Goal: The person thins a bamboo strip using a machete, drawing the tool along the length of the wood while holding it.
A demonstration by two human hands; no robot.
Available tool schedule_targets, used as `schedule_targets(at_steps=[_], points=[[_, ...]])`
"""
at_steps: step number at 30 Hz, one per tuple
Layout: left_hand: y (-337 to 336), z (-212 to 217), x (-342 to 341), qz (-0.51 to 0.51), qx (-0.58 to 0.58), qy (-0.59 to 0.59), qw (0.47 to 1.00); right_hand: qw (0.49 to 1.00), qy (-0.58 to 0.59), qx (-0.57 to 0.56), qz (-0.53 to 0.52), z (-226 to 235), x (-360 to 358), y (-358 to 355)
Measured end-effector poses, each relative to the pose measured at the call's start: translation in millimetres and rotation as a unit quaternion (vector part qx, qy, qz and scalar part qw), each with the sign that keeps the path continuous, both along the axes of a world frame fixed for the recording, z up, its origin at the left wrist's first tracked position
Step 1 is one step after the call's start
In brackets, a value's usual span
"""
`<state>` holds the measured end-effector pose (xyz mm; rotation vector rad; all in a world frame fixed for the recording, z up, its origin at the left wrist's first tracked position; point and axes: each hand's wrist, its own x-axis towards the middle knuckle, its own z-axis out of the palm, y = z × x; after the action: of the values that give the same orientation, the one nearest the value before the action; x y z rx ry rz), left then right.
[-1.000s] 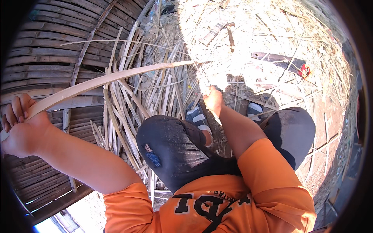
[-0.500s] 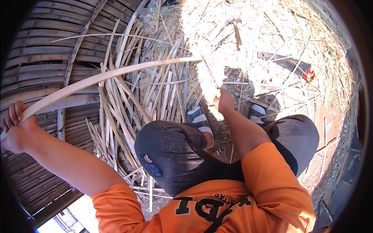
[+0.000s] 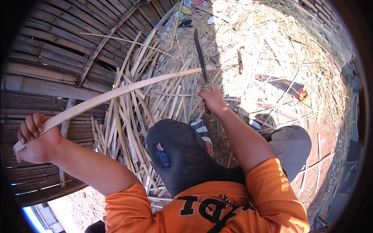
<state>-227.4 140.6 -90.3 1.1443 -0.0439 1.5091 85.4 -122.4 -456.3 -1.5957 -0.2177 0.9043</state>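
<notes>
My left hand (image 3: 39,138) is wrapped round the near end of a long, pale bamboo strip (image 3: 112,93), which arcs away toward the middle of the view. In my right hand (image 3: 213,99) is the handle of a long knife (image 3: 199,54), its dark narrow blade pointing up and away from me. The blade crosses the strip's far end, but I cannot tell whether it touches it. Both arms reach forward past my bent knees, the left one stretched farther out to the side.
A heap of split bamboo strips (image 3: 128,116) lies left of my knee, beside a slatted bamboo wall (image 3: 46,58). Shavings (image 3: 279,46) cover the sunlit ground. A handsaw (image 3: 279,82) with a red-marked handle lies to the right, near a short dark piece of wood (image 3: 239,61).
The knife has swung upright, and its blade now shows broadside. My left hand and the strip have shifted right and lower in view as the whole view turned.
</notes>
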Motion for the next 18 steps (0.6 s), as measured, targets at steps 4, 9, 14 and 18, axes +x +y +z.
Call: schedule_targets(at_steps=[4, 9, 14, 18], points=[[-33, 9, -48, -0.043, 0.023, -0.056, 0.997, 0.982, 0.097, 0.164, 0.009, 92, -8, 11], [-56, -11, -76, -0.046, 0.043, -0.117, 0.991, 0.957, 0.073, 0.282, -0.008, 145, -10, 12], [-44, -52, -95, -0.076, 0.039, -0.152, 0.985, 0.947, 0.058, 0.31, -0.057, 178, -1, 5], [-30, -111, -52, 0.314, -0.208, -0.068, 0.924, 0.942, 0.035, 0.312, -0.116, 195, 19, -15]])
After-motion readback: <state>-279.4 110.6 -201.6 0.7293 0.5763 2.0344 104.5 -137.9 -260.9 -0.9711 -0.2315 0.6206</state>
